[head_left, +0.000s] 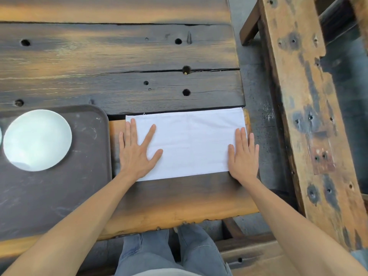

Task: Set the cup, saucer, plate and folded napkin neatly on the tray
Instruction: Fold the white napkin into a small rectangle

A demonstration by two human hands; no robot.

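Left hand point(137, 154) and right hand point(244, 156) — flat, fingers straight

A weathered plank desk point(119, 56), pocked with holes, carries a dark tray point(59, 196) at its left and a white napkin point(189, 144) spread flat beside it near the right end.

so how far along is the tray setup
Done: the plate sits on the tray, near its far side. In hand: the napkin lies on the table beside the tray, folded to a long rectangle, with the left hand and right hand pressing flat on its ends. Left: finish folding it and move it onto the tray. No cup in view; something round at the frame's left edge is too cut off to identify.
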